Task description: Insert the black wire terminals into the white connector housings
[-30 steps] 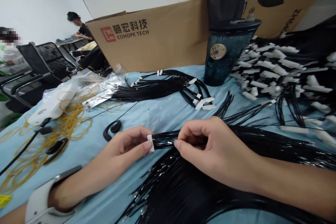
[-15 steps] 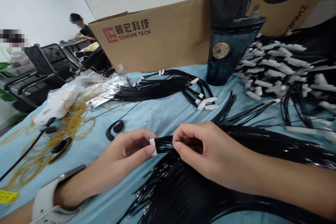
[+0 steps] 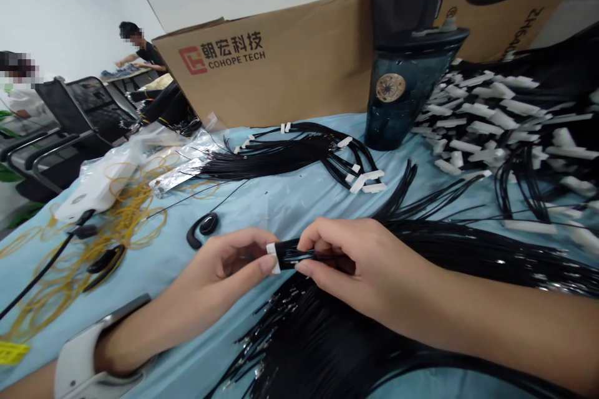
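My left hand (image 3: 224, 274) pinches a small white connector (image 3: 272, 257) between thumb and fingers. Black wires (image 3: 292, 254) run from that connector to the right. My right hand (image 3: 355, 268) is closed on those wires, its fingertips a short way from the connector. Both hands hover over a large fan of loose black wires (image 3: 327, 336) with metal tips, which lies on the light blue cloth (image 3: 290, 206). A white wristband (image 3: 79, 355) is on my left wrist.
A dark blue cup (image 3: 402, 93) stands behind, next to a brown cardboard box (image 3: 281, 68). Finished wire bundles (image 3: 299, 153) lie in the middle, a heap of white-connector harnesses (image 3: 505, 118) at right. Yellow rubber bands (image 3: 116, 212) and black earpieces (image 3: 202, 229) lie left. Other people sit far left.
My right hand has slid left along the wires, closer to the white connector. My left hand has stayed about where it was.
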The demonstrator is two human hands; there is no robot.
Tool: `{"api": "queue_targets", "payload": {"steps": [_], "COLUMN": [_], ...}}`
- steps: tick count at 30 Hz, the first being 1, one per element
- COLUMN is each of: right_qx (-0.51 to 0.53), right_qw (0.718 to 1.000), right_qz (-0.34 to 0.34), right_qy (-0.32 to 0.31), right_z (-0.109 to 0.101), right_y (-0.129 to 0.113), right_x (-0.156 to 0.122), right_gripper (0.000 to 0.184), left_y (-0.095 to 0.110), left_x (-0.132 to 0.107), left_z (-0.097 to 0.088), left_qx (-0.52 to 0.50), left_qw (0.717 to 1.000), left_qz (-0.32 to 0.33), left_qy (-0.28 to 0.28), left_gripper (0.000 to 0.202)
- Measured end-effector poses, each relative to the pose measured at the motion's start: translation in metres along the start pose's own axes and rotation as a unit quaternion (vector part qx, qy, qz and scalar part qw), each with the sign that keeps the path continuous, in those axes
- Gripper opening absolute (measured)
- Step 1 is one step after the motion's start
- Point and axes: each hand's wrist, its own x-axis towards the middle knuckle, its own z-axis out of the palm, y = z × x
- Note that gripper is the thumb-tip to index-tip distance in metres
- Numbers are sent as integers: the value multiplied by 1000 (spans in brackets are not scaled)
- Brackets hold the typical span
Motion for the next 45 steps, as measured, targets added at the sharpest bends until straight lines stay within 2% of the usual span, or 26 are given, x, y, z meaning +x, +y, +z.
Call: {"api": "queue_targets", "payload": {"steps": [2, 4, 8, 10, 12, 14, 18, 21, 24, 29, 34, 45], "right_qx": [-46, -113, -241, -249, -234, -231, -247, -243, -252, -185, -141, -77], "right_qw": [998, 989, 948, 937, 935, 937, 945, 950, 948, 979, 986, 996], "right_qz": [-45, -91, -188, -240, -264, -247, -206, -176, -176, -71, -67, 24], "right_qy": [15, 39, 92, 53, -31, -85, -66, -80, -79, -43, -59, 31], "right_z": [3, 5, 4, 1, -1, -1, 0, -3, -3, 2, 0, -7], "right_y": [2, 2, -7, -15, -21, -24, -26, -29, -26, -15, -15, -18], "right_x": [-2, -5, -10, -12, -14, -15, -16, -16, -14, -10, -5, -3], "right_gripper": [9, 19, 33, 38, 36, 27, 7, 17, 16, 21, 17, 24], "left_y": [4, 6, 4, 3, 2, 2, 2, 1, 0, 0, 0, 3], "left_x": [2, 4, 4, 3, 3, 3, 3, 4, 4, 3, 3, 4], "left_z": [2, 2, 2, 2, 2, 2, 2, 2, 1, 0, 1, 0], "left_qx": [-29, -45, -40, -42, -54, -67, -77, -71, -54, -55, -59, -75], "left_qw": [1000, 999, 999, 999, 998, 998, 997, 997, 998, 998, 998, 997], "left_qz": [-6, -7, -9, -7, -4, -3, -10, -7, -17, -31, -15, -31], "left_qy": [6, 5, 12, 20, 24, 18, 2, 6, 21, 11, 7, 20], "left_gripper": [10, 9, 7, 7, 8, 10, 7, 7, 12, 12, 9, 16]}}
